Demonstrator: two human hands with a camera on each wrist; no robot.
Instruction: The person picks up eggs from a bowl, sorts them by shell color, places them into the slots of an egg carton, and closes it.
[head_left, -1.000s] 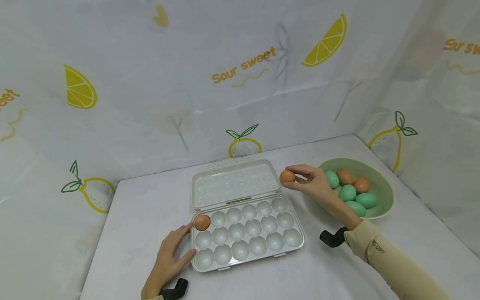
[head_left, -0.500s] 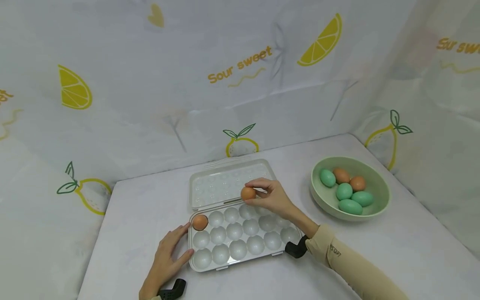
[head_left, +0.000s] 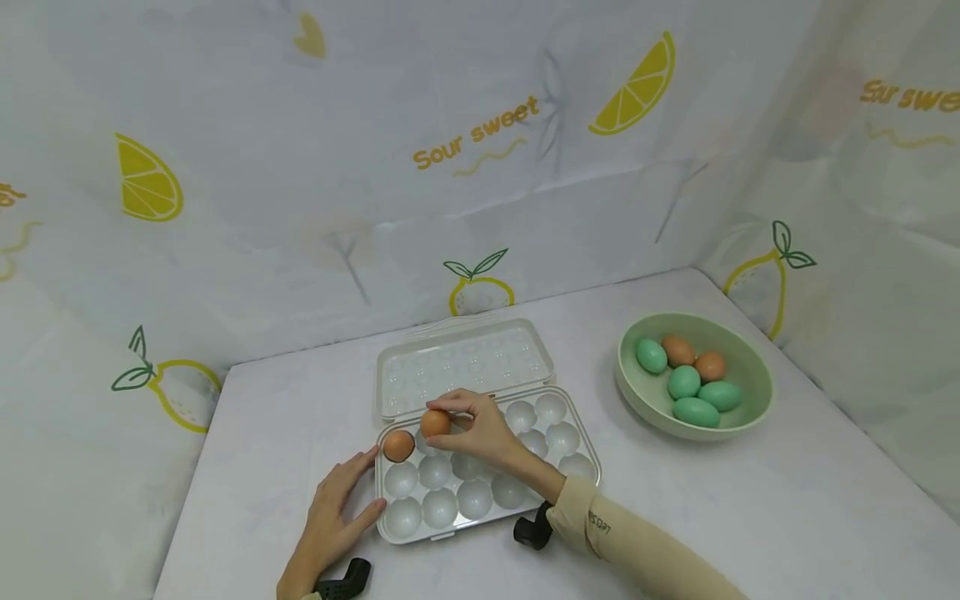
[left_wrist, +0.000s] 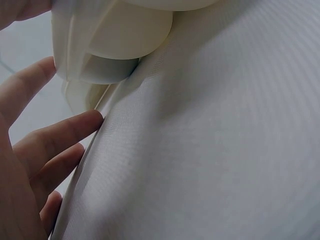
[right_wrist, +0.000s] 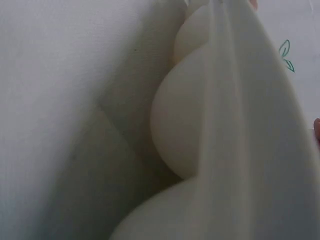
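Note:
A brown egg (head_left: 435,424) is pinched between the thumb and fingers of my right hand (head_left: 483,429), over the back row of the egg tray (head_left: 474,532), second cup from the left. Another brown egg (head_left: 398,446) sits in the back-left corner cup. My left hand (head_left: 336,512) touches the tray's left side with thumb and fingers extended. In the left wrist view, the left fingers (left_wrist: 60,135) lie beside the tray's underside. Behind the tray its clear lid (head_left: 461,367) lies open. My right hand and forearm hide several cups; the right wrist view shows mostly the tray's side (right_wrist: 240,130).
A pale green bowl (head_left: 645,404) stands on the right of the white-covered table (head_left: 277,417). It holds several green eggs (head_left: 696,412) and two brown eggs (head_left: 709,365). A printed white cloth (head_left: 300,167) hangs behind the table.
My right hand has carried the brown egg leftward from beside the bowl, over the tray, to near the egg in the corner. The left hand has stayed at the tray's left side.

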